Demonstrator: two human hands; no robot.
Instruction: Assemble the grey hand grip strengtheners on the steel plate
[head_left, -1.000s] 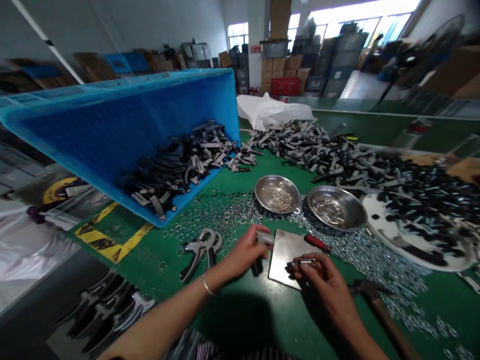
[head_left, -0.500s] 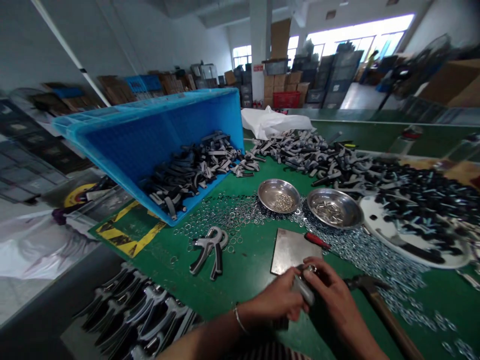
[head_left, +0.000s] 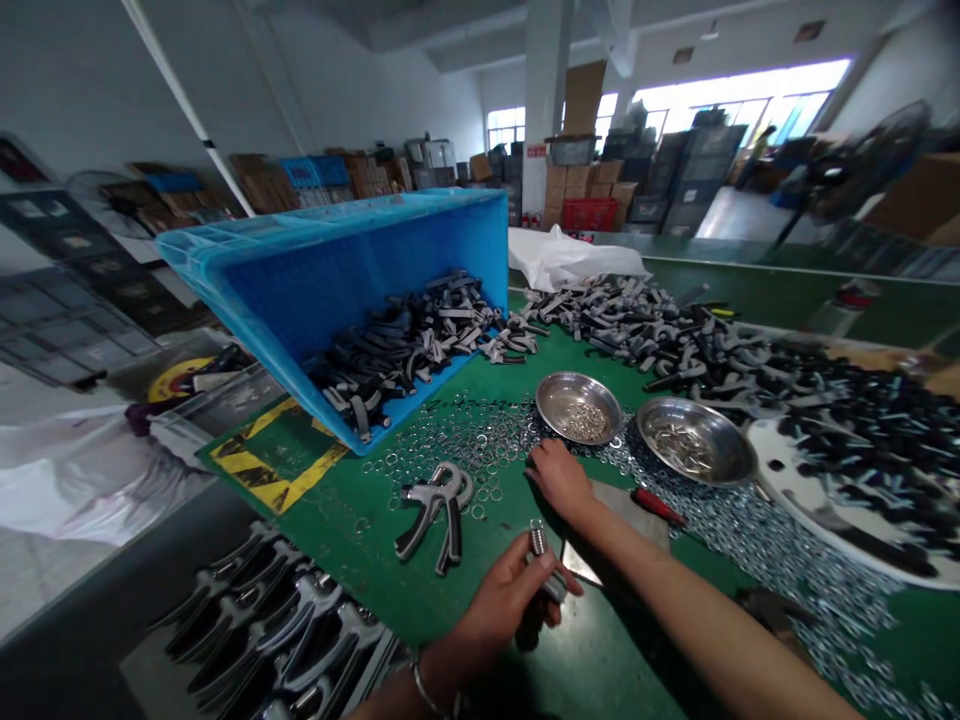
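Left hand (head_left: pixel 504 598) first: fingers wrapped round a grey handle (head_left: pixel 555 588), a coil spring (head_left: pixel 537 540) poking up above the thumb, just left of the metal plate (head_left: pixel 630 505). The right hand's (head_left: pixel 559 482) fingers bend down beyond the plate's left side — whether they pinch anything, I cannot tell. Farther beyond the plate sits a steel bowl (head_left: pixel 577 398); well left of it, a hand grip (head_left: pixel 431 502) lies on the desk (head_left: pixel 351 552).

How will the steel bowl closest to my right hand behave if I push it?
The bowl will probably slide before it tips, being wide and shallow. Its small metal parts may shift, since they lie loose toward the near side. Loose rings scattered nearby might get dragged along.
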